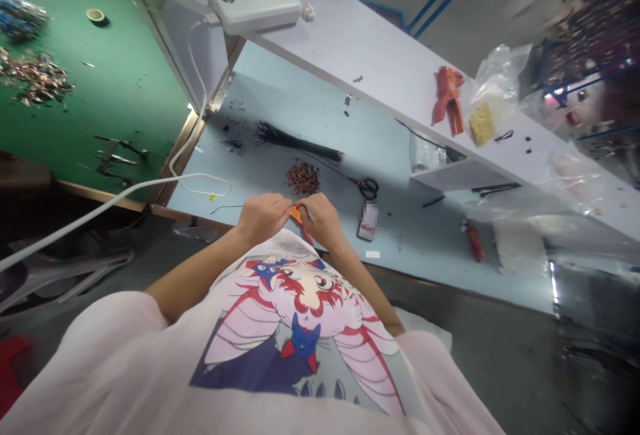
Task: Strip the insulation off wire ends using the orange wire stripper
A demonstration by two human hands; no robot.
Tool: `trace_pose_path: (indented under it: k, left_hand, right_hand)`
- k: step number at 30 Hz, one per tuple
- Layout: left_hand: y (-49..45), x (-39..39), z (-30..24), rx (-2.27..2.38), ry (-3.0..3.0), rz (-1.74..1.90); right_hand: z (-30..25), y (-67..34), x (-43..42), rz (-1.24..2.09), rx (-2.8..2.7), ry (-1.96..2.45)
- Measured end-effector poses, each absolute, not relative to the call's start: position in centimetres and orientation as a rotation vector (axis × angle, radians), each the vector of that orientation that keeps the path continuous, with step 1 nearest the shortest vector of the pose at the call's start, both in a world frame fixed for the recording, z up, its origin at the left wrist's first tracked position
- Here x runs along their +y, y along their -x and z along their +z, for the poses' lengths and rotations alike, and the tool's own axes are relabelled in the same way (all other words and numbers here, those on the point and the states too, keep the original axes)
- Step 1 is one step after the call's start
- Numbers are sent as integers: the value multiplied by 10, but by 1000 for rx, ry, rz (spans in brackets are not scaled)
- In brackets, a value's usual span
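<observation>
My left hand (265,215) is closed at the front edge of the blue table, pinching a thin dark wire (227,207) that sticks out to the left. Close beside it, my right hand (321,219) has its fingers curled in, meeting the left fingertips; what they grip is hidden. Between and just below the hands shows an orange-and-red hand tool (298,215), partly covered by the right fingers. Just beyond the hands sits a heap of small copper-brown pieces (303,177). Behind that lies a bundle of dark wires (300,142).
Black-handled scissors (369,187) and a small pale packet (369,221) lie right of the hands. A white shelf (380,55) bears a power bank (255,3) and a red-orange tool (449,98). A white cable (125,191) crosses the left side. Red-handled pliers (474,241) lie farther right.
</observation>
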State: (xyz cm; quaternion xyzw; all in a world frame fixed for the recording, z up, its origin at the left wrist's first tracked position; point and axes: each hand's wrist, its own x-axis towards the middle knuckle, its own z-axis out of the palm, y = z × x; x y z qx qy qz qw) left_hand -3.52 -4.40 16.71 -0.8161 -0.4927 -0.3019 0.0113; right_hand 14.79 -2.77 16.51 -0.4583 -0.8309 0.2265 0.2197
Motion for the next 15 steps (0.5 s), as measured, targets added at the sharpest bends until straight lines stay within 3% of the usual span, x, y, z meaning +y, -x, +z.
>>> trace_pose_path:
  k: [6,15]
  left_hand:
    - [36,-53,158,-1541,2726,-880]
    - [39,-55,155,-1631,2733,-815]
  right_hand:
    - [153,-150,-32,489,-2402,1435]
    - [153,-155,-40,453,-2471,1169]
